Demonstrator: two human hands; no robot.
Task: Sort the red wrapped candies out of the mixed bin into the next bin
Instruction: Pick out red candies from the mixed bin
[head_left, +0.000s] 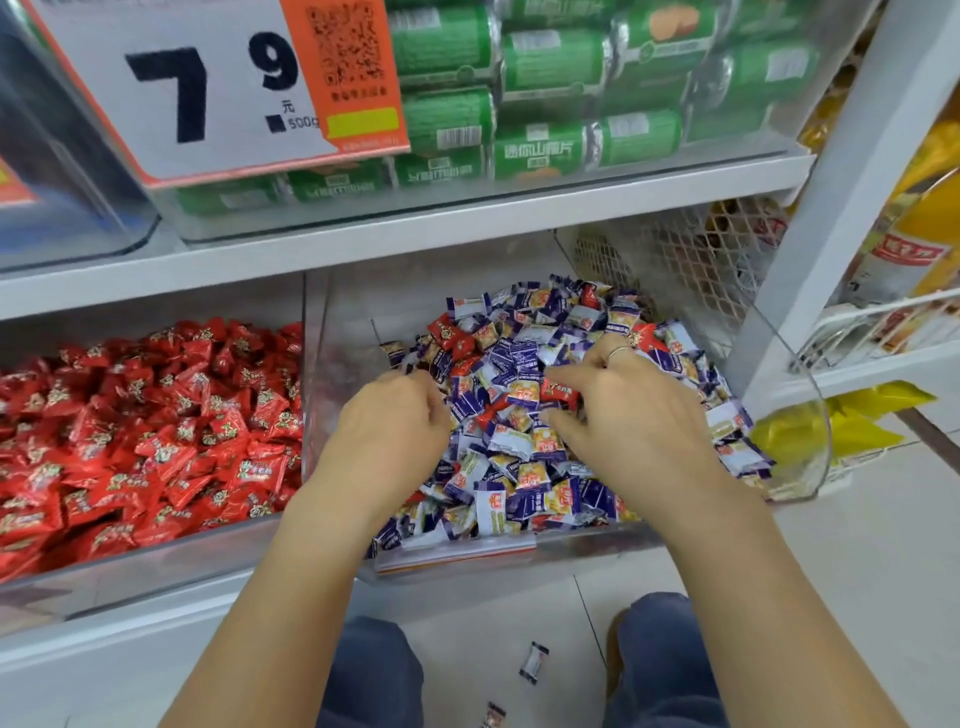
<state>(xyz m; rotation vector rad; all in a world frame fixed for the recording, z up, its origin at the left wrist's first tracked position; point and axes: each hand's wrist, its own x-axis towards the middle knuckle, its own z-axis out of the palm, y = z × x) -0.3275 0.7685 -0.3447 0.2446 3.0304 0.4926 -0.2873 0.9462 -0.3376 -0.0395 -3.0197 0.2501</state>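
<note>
A shop shelf (415, 234) is carrying two clear bins. The right hand (639, 415) is pinching a red candy (560, 391) in the mixed bin (519, 558); the left hand (395, 421) is curling loosely, contents unclear. Digging risks flicking purple wrappers (519, 358) onto the floor (857, 519) or into the red bin (156, 566).

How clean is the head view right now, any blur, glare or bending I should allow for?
Head view: light is even and soft, no hard shadows. The mixed bin and red candy bin read sharp in the middle. The left hand fingertips smear slightly, and the price sign is soft. Shelf edges bow from the wide lens. The clear bin walls show faint sheen.
</note>
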